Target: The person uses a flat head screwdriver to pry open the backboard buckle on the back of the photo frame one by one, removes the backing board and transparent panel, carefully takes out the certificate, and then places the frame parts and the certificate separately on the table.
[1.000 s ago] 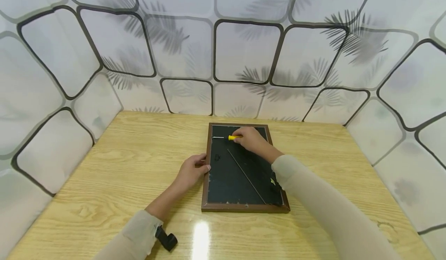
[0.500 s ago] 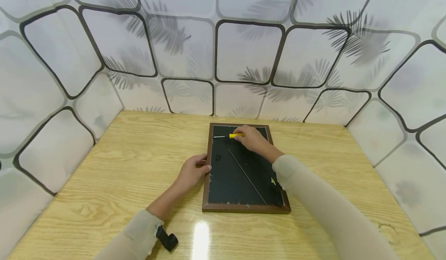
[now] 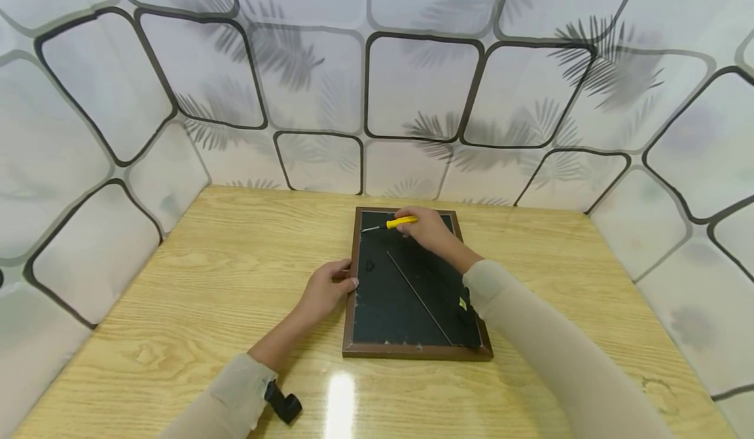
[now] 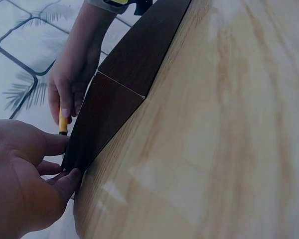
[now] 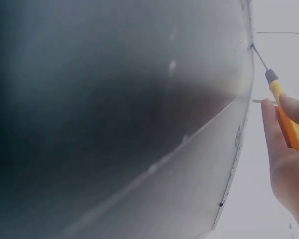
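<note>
The yellow handle of the screwdriver (image 3: 402,222) has tipped up since half a second ago, and the right hand (image 3: 427,227) has gone up with it.

At the back is a pale wall (image 3: 421,89) with dark loops and gray leaves on it. In front is a big wooden table (image 3: 194,301). On the table, near the middle, lies a flat brown frame (image 3: 406,351) with a black panel (image 3: 379,311) inside.

The left hand (image 3: 324,290) is holding the frame's left side — the thumb sits on the rim. The right hand is over the far part of the panel, pinching the screwdriver by its handle. A small black gadget (image 3: 285,406) is on the left sleeve (image 3: 226,390).

The screwdriver slants down to the left — its thin tip is at the panel's left edge, near the far corner. A thin line (image 3: 419,298) runs across the panel, and a little yellow-green patch (image 3: 462,303) shows near its right side.
</note>
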`<action>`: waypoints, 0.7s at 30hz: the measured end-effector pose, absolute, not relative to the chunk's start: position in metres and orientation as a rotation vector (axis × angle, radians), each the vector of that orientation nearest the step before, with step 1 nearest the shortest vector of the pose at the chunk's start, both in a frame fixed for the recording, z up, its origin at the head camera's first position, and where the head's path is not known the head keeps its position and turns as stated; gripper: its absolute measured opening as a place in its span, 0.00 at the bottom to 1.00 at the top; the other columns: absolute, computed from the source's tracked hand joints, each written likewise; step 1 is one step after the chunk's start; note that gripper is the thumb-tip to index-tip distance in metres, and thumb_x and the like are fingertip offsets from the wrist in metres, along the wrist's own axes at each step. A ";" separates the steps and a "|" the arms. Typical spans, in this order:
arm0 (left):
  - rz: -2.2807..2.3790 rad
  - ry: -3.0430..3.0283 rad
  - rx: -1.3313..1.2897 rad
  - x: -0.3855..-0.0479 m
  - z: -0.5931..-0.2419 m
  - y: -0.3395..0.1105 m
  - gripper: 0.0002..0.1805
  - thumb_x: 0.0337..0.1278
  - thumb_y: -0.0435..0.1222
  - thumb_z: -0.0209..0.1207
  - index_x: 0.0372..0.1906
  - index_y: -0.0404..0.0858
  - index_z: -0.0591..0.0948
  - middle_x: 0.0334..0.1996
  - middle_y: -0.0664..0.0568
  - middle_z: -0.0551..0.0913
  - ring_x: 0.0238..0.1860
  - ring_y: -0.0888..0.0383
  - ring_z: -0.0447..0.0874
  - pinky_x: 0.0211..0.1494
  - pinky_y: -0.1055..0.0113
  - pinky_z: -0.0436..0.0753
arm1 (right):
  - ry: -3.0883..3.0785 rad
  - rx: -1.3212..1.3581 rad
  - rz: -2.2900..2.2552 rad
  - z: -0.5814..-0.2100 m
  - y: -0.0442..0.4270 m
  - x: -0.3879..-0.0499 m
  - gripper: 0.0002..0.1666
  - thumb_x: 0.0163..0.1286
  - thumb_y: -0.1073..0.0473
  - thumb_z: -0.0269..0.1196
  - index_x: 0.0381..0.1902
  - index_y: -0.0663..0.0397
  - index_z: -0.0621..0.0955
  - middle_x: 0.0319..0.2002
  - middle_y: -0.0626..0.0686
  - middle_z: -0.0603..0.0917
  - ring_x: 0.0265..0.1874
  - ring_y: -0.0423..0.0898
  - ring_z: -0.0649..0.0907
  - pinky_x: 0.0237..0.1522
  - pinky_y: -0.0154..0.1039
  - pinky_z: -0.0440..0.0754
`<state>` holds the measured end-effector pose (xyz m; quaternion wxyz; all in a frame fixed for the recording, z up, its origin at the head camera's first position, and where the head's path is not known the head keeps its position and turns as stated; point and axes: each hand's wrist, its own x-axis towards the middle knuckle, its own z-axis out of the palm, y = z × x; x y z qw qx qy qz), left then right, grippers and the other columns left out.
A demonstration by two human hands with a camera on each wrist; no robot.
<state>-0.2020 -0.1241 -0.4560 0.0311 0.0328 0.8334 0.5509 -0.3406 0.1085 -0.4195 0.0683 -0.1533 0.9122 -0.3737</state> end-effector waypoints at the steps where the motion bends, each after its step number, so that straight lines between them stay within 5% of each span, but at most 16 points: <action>1: 1.701 2.565 0.102 -0.202 -0.456 -0.124 0.28 0.67 0.30 0.61 0.69 0.28 0.72 0.61 0.35 0.78 0.61 0.42 0.79 0.64 0.49 0.78 | 2.740 -0.462 -1.154 -0.418 0.108 -0.341 0.20 0.72 0.61 0.64 0.61 0.56 0.81 0.54 0.58 0.84 0.42 0.51 0.88 0.49 0.45 0.86; 12: 1.714 2.559 0.097 -0.201 -0.457 -0.125 0.28 0.66 0.30 0.61 0.69 0.29 0.72 0.61 0.36 0.78 0.61 0.42 0.79 0.64 0.49 0.78 | 2.691 -0.515 -1.330 -0.404 0.094 -0.338 0.24 0.71 0.61 0.65 0.64 0.58 0.77 0.56 0.58 0.82 0.49 0.52 0.85 0.53 0.47 0.85; 21: 1.728 2.552 0.112 -0.201 -0.457 -0.124 0.27 0.67 0.29 0.61 0.69 0.30 0.73 0.61 0.36 0.77 0.60 0.42 0.79 0.63 0.50 0.79 | 2.640 -0.531 -1.473 -0.399 0.078 -0.338 0.17 0.71 0.57 0.66 0.55 0.54 0.78 0.50 0.55 0.84 0.50 0.51 0.84 0.53 0.47 0.84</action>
